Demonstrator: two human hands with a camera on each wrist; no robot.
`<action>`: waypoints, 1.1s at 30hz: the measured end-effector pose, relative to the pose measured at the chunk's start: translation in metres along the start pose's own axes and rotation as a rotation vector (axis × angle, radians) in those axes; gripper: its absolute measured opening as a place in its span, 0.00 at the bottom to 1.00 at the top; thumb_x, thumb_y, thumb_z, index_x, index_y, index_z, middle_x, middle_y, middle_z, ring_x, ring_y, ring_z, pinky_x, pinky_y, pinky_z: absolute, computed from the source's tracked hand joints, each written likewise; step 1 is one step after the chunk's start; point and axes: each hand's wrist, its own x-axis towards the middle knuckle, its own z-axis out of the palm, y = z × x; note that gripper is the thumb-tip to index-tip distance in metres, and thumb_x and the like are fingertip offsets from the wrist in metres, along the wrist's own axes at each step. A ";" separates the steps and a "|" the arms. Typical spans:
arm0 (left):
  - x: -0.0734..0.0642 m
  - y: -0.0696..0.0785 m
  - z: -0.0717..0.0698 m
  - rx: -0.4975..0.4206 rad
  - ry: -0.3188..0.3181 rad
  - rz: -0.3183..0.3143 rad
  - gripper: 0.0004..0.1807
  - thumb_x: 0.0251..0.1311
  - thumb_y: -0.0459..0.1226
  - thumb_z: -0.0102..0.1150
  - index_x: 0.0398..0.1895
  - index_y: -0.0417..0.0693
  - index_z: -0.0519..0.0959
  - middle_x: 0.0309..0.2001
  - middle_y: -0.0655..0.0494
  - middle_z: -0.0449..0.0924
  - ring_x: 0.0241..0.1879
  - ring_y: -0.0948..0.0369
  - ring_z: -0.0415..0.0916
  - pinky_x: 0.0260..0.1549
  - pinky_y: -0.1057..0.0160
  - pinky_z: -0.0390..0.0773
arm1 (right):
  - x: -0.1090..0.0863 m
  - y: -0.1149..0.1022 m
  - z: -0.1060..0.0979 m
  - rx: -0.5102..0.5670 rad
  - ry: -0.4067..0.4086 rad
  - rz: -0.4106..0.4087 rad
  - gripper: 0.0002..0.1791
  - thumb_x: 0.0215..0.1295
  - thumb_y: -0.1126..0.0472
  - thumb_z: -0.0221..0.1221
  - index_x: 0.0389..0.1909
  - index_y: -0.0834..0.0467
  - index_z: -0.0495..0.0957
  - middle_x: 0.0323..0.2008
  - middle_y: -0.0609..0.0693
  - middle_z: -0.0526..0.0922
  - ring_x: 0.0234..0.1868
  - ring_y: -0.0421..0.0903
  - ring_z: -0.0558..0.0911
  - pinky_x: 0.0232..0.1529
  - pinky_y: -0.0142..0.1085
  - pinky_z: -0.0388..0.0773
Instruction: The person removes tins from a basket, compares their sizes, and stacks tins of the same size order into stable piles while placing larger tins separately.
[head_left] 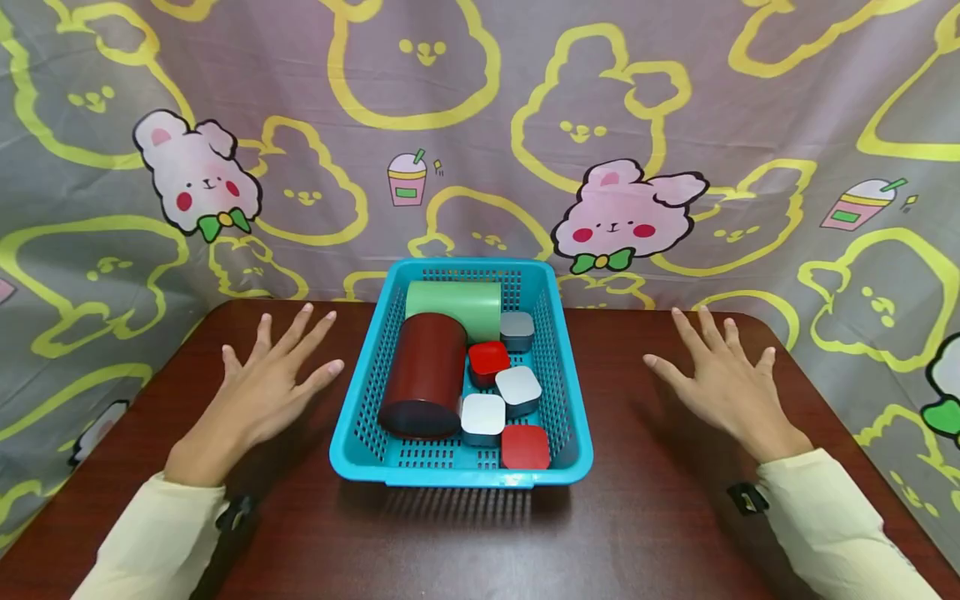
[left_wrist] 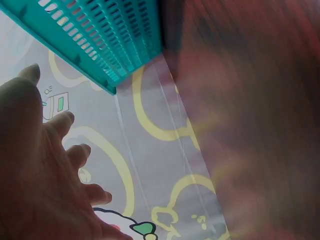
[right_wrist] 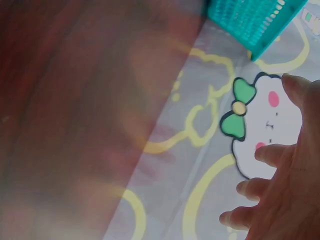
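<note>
A blue plastic basket with slotted walls stands in the middle of the table. Inside it lie a dark red cylinder and a light green cylinder, both on their sides. Small rounded-square containers fill its right part: a bright red one, a darker red one, a white one, another white one and a grey one. To the basket's left my left hand hovers, fingers spread, holding nothing. On the right side my right hand is likewise spread and holds nothing.
The dark reddish-brown table has rounded far corners. Right behind it hangs a grey curtain printed with yellow bear outlines and white bunnies. Dark straps sit at both wrists, below pale sleeves.
</note>
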 end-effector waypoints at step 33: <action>-0.024 0.003 0.033 -0.607 -0.033 0.416 0.57 0.60 0.78 0.49 0.86 0.62 0.51 0.87 0.49 0.42 0.81 0.32 0.45 0.59 0.16 0.62 | -0.001 -0.124 -0.053 0.186 0.024 -0.223 0.52 0.68 0.35 0.65 0.85 0.49 0.52 0.82 0.59 0.60 0.80 0.66 0.60 0.66 0.72 0.69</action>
